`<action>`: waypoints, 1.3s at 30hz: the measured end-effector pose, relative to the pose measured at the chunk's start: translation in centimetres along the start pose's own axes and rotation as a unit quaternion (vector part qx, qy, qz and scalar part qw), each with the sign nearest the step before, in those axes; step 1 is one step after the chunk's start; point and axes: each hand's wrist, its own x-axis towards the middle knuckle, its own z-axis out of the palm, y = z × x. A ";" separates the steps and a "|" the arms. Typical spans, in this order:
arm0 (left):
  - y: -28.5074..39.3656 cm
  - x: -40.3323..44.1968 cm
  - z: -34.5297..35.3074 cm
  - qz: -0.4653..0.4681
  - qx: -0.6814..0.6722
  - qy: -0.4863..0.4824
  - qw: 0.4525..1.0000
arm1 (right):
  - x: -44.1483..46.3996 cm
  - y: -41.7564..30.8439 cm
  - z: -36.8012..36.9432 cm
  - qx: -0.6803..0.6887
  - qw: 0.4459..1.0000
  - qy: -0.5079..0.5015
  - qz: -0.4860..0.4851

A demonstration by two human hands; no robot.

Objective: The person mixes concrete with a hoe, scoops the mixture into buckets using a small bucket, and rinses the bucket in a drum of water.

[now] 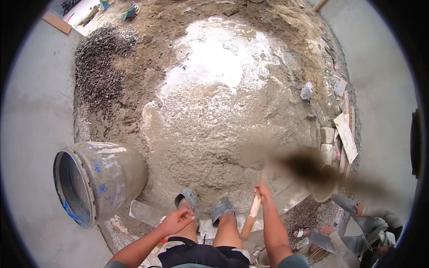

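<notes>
My right hand (pixel 262 192) is closed around the wooden handle (pixel 254 207) of a long tool. Its upper part runs towards the wet cement mix (pixel 214 156), and a dark blur hides the tool's head, so I cannot tell its kind. My left hand (pixel 178 221) hangs over my left thigh, fingers loosely bent and a little apart, holding nothing. My feet, in grey mud-coated clogs (pixel 187 197), stand at the near edge of the mix. Farther out, the mix is wet and shines brightly.
A large mud-coated barrel (pixel 107 178) lies on its side at left. Dark gravel (pixel 100 67) is heaped behind it. Boards (pixel 347 136) and blocks (pixel 327 143) line the right side, near a crumpled plastic bag (pixel 306 91). Another person (pixel 357 228) sits at lower right. A dark smear blurs the right.
</notes>
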 end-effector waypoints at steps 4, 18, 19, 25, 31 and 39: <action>1.1 -5.3 -2.1 -0.032 0.026 0.139 0.989 | -5.9 -2.0 -13.9 -0.255 0.963 0.038 -0.073; -10.4 -9.9 -5.1 -0.259 0.079 0.074 0.960 | -10.6 23.5 -21.5 -0.140 0.973 0.095 0.158; -9.5 -8.9 -5.8 -0.238 0.076 0.083 0.965 | -11.2 23.3 -20.5 -0.157 0.969 0.091 0.166; -7.0 -4.6 -10.8 -0.211 0.011 0.160 0.964 | -15.2 16.8 -15.6 -0.197 0.971 0.082 0.104; -11.2 -3.3 -14.3 -0.226 -0.073 0.221 0.946 | -19.5 7.3 -11.7 -0.267 0.960 0.085 0.016; -12.1 -1.9 -15.2 -0.204 -0.222 0.310 0.902 | -22.9 -1.6 -8.4 -0.390 0.917 0.079 0.007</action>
